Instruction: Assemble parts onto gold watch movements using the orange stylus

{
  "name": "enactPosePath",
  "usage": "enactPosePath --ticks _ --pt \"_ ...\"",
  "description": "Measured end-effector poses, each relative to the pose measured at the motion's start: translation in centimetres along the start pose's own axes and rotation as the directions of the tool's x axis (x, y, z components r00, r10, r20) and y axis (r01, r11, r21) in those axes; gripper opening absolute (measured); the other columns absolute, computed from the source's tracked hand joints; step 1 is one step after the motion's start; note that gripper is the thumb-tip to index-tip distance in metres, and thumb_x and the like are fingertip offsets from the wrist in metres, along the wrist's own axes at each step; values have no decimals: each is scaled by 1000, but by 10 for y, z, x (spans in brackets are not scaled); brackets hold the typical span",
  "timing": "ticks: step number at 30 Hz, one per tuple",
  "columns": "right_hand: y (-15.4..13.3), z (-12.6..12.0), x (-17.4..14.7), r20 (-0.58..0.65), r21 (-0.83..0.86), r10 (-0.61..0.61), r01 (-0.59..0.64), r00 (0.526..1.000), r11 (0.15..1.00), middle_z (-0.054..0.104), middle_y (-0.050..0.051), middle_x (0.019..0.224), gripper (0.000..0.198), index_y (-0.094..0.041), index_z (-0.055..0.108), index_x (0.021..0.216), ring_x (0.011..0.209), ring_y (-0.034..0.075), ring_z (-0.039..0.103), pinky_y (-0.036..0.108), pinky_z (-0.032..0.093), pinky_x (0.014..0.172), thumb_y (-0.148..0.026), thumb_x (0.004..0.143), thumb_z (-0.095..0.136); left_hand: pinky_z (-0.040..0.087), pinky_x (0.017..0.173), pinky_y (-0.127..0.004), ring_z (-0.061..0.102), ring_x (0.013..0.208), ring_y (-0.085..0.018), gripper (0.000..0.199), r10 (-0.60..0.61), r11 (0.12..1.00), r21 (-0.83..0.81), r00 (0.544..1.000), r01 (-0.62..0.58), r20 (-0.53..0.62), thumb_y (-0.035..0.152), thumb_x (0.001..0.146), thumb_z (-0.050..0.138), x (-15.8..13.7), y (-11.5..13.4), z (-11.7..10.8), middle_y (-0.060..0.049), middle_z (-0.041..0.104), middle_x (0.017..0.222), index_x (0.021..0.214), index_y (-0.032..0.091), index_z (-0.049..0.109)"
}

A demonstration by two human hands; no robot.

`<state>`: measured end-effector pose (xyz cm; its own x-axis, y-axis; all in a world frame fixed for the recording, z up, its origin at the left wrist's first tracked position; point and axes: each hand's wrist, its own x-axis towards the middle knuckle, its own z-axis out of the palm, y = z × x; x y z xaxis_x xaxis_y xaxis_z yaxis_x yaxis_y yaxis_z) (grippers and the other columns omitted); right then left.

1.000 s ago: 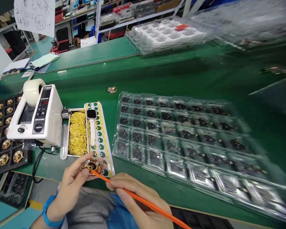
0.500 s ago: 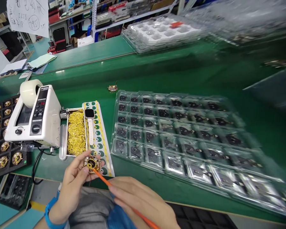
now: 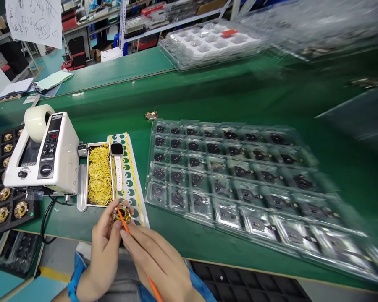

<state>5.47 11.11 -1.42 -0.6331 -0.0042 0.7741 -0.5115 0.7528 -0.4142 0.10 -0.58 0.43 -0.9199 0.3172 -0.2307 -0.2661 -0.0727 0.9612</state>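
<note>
My left hand (image 3: 104, 245) holds a small round gold coil part (image 3: 122, 214) at the near edge of the green table. An orange stick (image 3: 123, 223) is gripped in my right hand (image 3: 159, 262), and its tip rests on the face of the part. Just behind the hands lies a white sheet of green and yellow stickers (image 3: 132, 180) with a smartwatch (image 3: 117, 157) on it. Beside that stands a metal tray of yellow rings (image 3: 98, 174).
A white tape dispenser (image 3: 44, 153) stands at the left, with a black tray of gold round parts (image 3: 0, 184) behind it. A large clear blister tray of dark parts (image 3: 239, 180) fills the right. One loose gold part (image 3: 151, 115) lies further back. More blister trays (image 3: 208, 44) sit far off.
My right hand has moved left and closer to the left hand, so the orange stick now stands steeper on the gold part. The view has shifted slightly.
</note>
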Motion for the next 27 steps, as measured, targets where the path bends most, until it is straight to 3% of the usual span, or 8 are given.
enactPosePath --ticks 4,6,9,13,16,21,25,27 --pt "2 -10 5 63 33 -21 19 998 999 69 16 97 28 -6 63 109 91 26 66 36 60 74 -3 98 38 56 91 -31 68 106 -25 37 -60 997 -54 998 61 15 39 81 72 5 0 -5 -8 74 109 114 21 70" --pt "4 -19 7 22 186 110 -112 994 976 67 12 95 25 -12 62 111 88 23 65 35 59 72 -7 99 41 61 78 -29 72 92 -24 36 -96 989 -108 995 100 36 38 76 77 8 2 -6 -8 77 97 106 19 70" --pt "7 -33 6 -54 398 358 -308 932 864 63 8 91 26 -19 63 110 82 21 62 33 55 67 -18 102 39 60 57 -23 74 70 -20 36 -109 985 -125 992 115 57 35 70 82 11 6 -5 -6 77 82 96 16 69" --pt "6 -40 0 -138 412 515 -424 846 807 58 9 92 36 -21 68 96 86 23 58 32 50 67 -29 104 35 54 44 -17 72 59 -18 27 -87 991 -93 993 94 82 31 70 81 12 9 -3 -6 74 72 85 15 65" --pt "2 -37 0 -107 407 490 -412 865 815 58 7 85 34 -20 60 83 86 23 59 36 51 74 -27 105 35 45 35 -14 68 50 -16 24 -80 996 -30 995 82 60 26 68 80 11 8 -2 -4 71 65 77 15 61" --pt "-4 -22 4 23 236 325 -321 945 917 54 1 67 19 -18 56 93 52 14 52 24 43 46 -18 104 40 44 34 -15 64 44 -14 19 -32 999 41 999 32 20 29 72 76 7 9 -1 -4 70 62 76 16 62" --pt "-3 -8 4 -2 46 269 -269 963 962 63 5 76 12 -15 60 100 62 16 62 25 50 54 -8 97 50 57 55 -18 72 63 -16 8 105 969 226 994 -101 -4 20 77 69 -1 10 -1 -5 76 74 84 18 71" --pt "-3 -4 4 -30 35 289 -288 957 957 64 5 79 12 -15 60 100 66 16 63 26 51 58 -7 96 52 59 65 -18 74 78 -19 17 178 940 290 983 -181 37 15 81 65 -5 8 -2 -6 78 87 95 19 73"
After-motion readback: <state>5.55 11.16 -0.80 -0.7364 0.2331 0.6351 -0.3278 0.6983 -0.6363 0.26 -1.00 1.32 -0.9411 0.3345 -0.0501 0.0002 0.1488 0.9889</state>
